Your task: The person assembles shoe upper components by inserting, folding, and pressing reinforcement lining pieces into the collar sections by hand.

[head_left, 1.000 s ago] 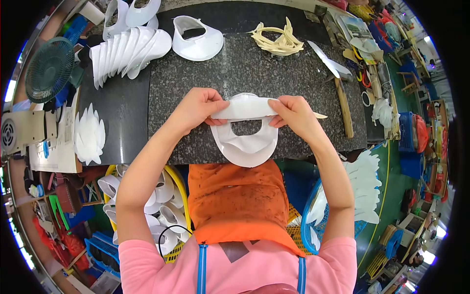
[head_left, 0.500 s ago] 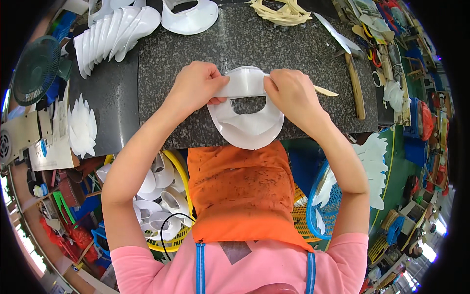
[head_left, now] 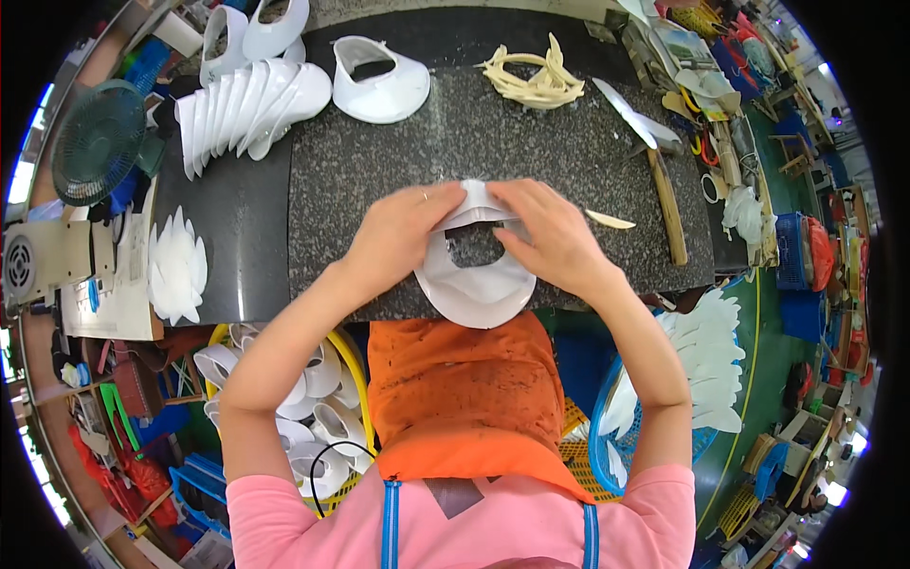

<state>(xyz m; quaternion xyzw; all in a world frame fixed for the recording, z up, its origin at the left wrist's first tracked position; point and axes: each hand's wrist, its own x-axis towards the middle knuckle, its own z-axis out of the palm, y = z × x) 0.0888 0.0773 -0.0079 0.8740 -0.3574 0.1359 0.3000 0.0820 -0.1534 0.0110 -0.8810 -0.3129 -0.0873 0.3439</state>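
Observation:
A white shoe upper (head_left: 479,296) with an oval opening lies at the near edge of the dark stone slab (head_left: 379,161), its rounded end toward me. My left hand (head_left: 398,235) grips the left side of its far band, fingers laid over the top. My right hand (head_left: 550,235) holds the same band from the right, its thumb by the opening. The fingertips of both hands nearly meet on the band. Beyond my right hand lies a small cream strip (head_left: 609,220).
Stacked white uppers (head_left: 251,106) and a single white upper (head_left: 384,90) stand at the back left. Cream strips (head_left: 533,87) lie in a ring at the back. A wooden-handled hammer (head_left: 667,204) rests at right. Below are a yellow basket (head_left: 353,365) and a blue basket (head_left: 599,446).
Both hands have moved nearer me with the shoe upper and closer together along its far band. The fingers now lie flatter over it. The view has shifted, showing more of the bench's back.

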